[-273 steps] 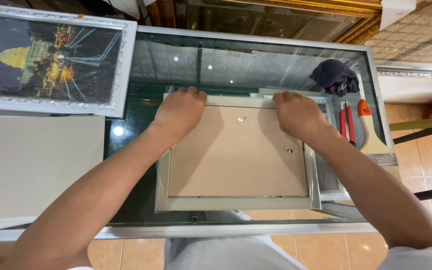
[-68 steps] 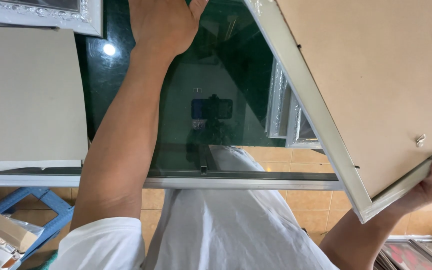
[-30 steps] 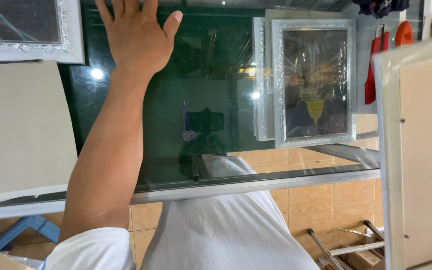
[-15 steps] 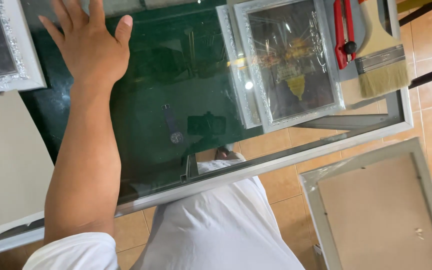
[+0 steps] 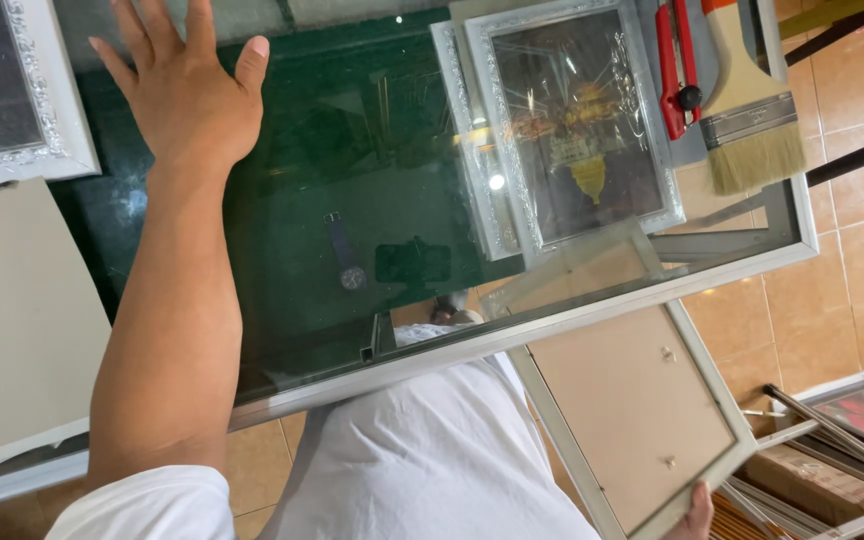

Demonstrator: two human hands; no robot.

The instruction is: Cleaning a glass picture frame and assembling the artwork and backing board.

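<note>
My left hand (image 5: pixel 187 95) lies flat and open on the green glass tabletop (image 5: pixel 352 230), fingers spread, holding nothing. My right hand (image 5: pixel 695 512) shows only as fingers at the bottom edge, gripping the lower corner of a silver picture frame (image 5: pixel 632 420). That frame hangs below the table's front edge beside my white shirt, brown backing board facing up. Another silver-framed picture (image 5: pixel 572 120) lies face up on the glass at the right.
A red utility knife (image 5: pixel 677 70) and a wide paintbrush (image 5: pixel 747 110) lie at the table's far right. A white ornate frame (image 5: pixel 12 100) and a beige board (image 5: pixel 17 320) sit at the left. Stacked frames and boxes (image 5: pixel 832 440) stand on the tiled floor.
Earlier both hands held the frame flat on the glass. My right hand has since lifted it off and lowered it beside the table toward the floor; my left hand stayed flat on the glass.
</note>
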